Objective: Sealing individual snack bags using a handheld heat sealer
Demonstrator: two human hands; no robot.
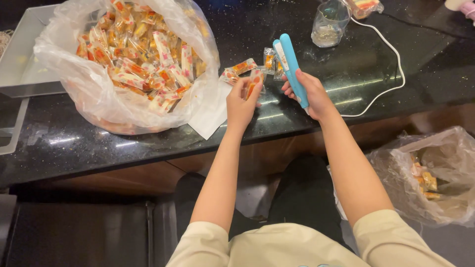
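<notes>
Left hand [241, 101] fingers pinch one wrapped candy [253, 81] | right hand [309, 94] fingers wrapped round blue heat sealer [292, 66] | three candies beyond fingertips | bare counter [74, 143] edge below wrists

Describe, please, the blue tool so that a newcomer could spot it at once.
Start at the black countertop and find the right hand near its front edge. In its grip is the handheld sealer, a slim, two-armed clamp trailing a white cord. It is the only light-blue thing among orange-and-white wrapped candies.
</notes>
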